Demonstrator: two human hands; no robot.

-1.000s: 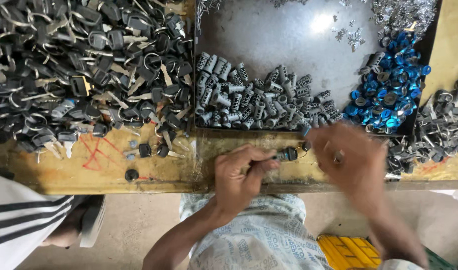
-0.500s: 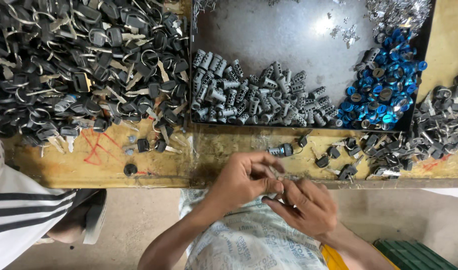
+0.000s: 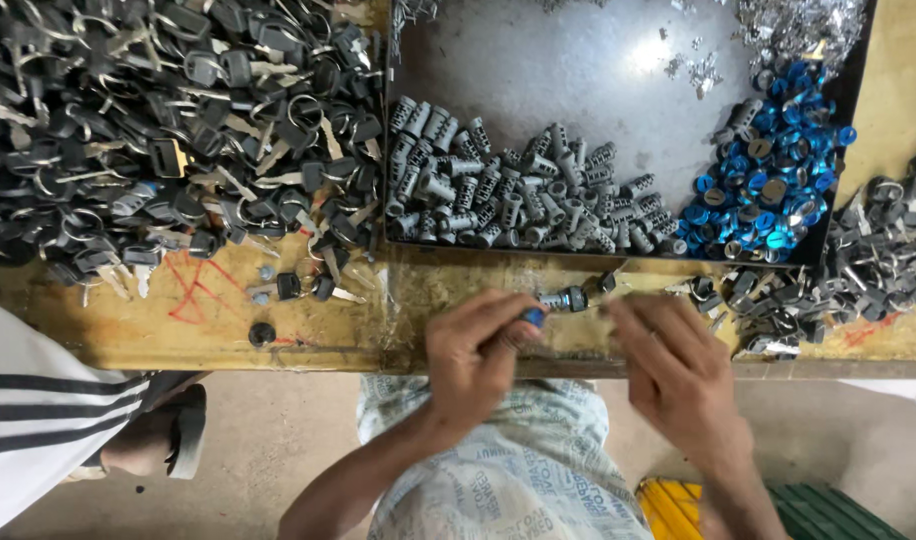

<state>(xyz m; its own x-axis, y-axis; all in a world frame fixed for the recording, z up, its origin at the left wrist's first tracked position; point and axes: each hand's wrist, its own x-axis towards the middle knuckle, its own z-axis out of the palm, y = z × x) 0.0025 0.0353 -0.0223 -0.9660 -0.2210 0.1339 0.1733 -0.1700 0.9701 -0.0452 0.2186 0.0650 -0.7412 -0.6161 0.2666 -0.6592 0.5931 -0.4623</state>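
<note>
the left hand [image 3: 473, 350] is pinching a small lock cylinder [image 3: 563, 299], grey metal with a blue end, fingers closed round its near end while the rest is sticking out over the front edge of the counter [image 3: 308, 335]. the right hand [image 3: 678, 375] is hovering just beside it, fingers loosely spread and holding nothing that is showing; it is blurred, so its grip is hard to read.

the cylinder is sitting right at the counter's lip, so a slack pinch is likely letting it drop to the floor [image 3: 268, 450] or into the lap below. small loose parts inside it could be slipping out if it is tilting.

further out, loose dark fittings [image 3: 768, 300] are lying near the right hand, easy to be knocking off the edge. behind, a dark metal tray [image 3: 578, 70] is holding a heap of grey cylinders [image 3: 508, 195], blue caps [image 3: 768, 190] and bright metal bits [image 3: 798, 25]. to the left a big pile of black-headed keys [image 3: 148, 130] is crowding the counter. another person's striped sleeve [image 3: 38, 420] is showing at the lower left.
</note>
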